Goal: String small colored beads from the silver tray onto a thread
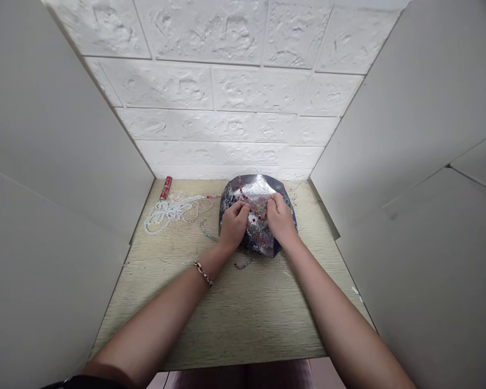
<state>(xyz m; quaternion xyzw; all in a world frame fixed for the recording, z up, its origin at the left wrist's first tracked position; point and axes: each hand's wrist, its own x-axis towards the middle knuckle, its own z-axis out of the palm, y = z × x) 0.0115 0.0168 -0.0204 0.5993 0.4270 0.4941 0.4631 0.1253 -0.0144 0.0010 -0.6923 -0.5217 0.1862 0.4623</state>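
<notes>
A shiny silver-blue foil sheet lies at the back of the wooden table, with a pile of small red, pink and clear beads on it. My left hand rests on the sheet's left part, fingers curled in a pinch at the bead strand. My right hand sits on the right part, fingers also closed around beads. The two hands nearly touch over the pile. A bracelet is on my left wrist.
White bead strands lie coiled left of the sheet, with a small red tube behind them. A greenish bead string runs by my left hand. Grey panels wall in both sides; a white brick wall stands behind.
</notes>
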